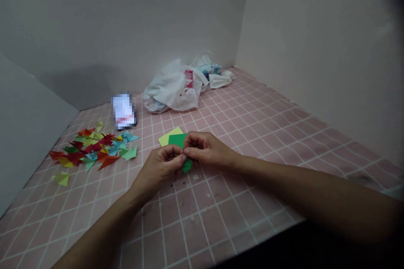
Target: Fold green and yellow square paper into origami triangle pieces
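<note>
Both of my hands meet near the middle of the pink checked surface, fingertips pinched together. My left hand (164, 162) is closed on a folded piece of green paper (187, 165), and my right hand (205, 149) grips the same piece from the other side. Its lower tip pokes out below my fingers; the rest is hidden by them. Just behind lies green paper (176, 139) overlapping a yellow paper sheet (166, 140). Whether this green part joins the held piece, I cannot tell.
To the left lies a pile of colourful folded paper pieces (91, 147), with a yellow-green one (62, 178) apart in front. A lit phone (123, 111) is behind the pile. White plastic bags (175, 86) sit against the back wall. Walls enclose the pink tiled-pattern surface (271, 122).
</note>
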`<state>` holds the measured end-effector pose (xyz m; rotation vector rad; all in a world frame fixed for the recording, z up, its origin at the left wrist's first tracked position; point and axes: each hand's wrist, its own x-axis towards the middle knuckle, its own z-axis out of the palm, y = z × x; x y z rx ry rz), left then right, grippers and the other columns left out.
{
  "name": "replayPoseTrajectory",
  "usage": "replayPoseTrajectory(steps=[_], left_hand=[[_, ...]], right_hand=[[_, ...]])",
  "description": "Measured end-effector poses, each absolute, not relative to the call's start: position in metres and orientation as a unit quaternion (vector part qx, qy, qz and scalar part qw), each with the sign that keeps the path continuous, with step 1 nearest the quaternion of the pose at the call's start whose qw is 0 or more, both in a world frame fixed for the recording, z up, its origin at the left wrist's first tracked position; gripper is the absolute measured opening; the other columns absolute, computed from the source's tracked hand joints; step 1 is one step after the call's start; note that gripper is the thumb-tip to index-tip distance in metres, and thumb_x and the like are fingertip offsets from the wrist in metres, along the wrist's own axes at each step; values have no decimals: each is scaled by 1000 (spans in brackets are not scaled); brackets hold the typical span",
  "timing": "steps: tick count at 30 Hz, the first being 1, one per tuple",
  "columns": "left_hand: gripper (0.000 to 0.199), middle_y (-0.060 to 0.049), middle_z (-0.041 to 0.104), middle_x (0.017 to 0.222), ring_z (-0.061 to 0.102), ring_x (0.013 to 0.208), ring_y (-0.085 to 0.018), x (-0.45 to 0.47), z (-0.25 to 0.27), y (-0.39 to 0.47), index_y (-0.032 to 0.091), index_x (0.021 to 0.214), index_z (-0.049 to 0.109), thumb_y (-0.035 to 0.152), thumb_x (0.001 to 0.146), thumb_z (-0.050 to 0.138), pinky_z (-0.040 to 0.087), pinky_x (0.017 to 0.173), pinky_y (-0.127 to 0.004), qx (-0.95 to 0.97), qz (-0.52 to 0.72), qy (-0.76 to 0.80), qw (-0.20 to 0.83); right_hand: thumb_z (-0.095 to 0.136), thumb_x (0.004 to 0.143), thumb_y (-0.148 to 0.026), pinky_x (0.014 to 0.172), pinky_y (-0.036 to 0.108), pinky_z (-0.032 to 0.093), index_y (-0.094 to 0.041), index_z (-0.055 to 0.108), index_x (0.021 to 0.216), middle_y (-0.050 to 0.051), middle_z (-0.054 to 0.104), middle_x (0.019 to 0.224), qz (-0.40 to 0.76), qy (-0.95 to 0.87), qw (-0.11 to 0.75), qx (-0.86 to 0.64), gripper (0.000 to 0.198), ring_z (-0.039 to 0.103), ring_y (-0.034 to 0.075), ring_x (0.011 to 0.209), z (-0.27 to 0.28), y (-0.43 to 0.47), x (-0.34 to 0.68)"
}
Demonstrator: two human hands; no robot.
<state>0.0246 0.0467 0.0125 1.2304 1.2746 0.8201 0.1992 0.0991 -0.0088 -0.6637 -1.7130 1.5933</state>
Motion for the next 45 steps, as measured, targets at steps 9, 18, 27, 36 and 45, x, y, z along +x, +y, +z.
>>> replayPoseTrajectory(steps=[9, 18, 27, 36, 45], left_hand=[[26, 2, 58, 65, 47, 53, -9, 25, 7, 48, 15, 79, 65, 41, 79, 70, 36, 51, -22, 531, 348, 538, 554], [24, 2, 55, 66, 44, 55, -9, 23, 5, 48, 16, 78, 65, 39, 81, 68, 33, 52, -22, 550, 342, 545, 532], [28, 3, 54, 60, 45, 53, -10, 27, 9, 46, 17, 76, 62, 43, 77, 71, 35, 53, -25, 523, 341, 541, 564], [25, 4, 50, 57, 42, 53, -11, 25, 13, 47, 19, 69, 56, 40, 75, 67, 32, 53, -25, 545, 323, 565, 528], [22, 3, 53, 60, 43, 56, -12, 25, 20, 47, 20, 66, 55, 38, 75, 65, 32, 54, -26, 579, 318, 538, 524]], right_hand=[[65, 79, -33, 52, 23, 38, -19, 51, 75, -5, 52, 62, 670, -596, 346, -276, 21, 49, 8, 53, -10, 95, 196], [65, 81, -38, 51, 23, 36, -18, 52, 71, -4, 52, 61, 643, -631, 319, -293, 26, 48, 9, 53, -11, 98, 196], [57, 89, -40, 51, 23, 41, -19, 51, 72, -4, 53, 59, 654, -607, 353, -283, 27, 50, 9, 50, -11, 98, 198], [66, 84, -40, 50, 22, 35, -17, 54, 72, -4, 51, 60, 607, -660, 343, -281, 29, 45, 9, 55, -13, 99, 198], [55, 91, -42, 47, 23, 43, -19, 51, 70, -3, 55, 60, 672, -608, 321, -276, 31, 53, 9, 48, -8, 90, 198]])
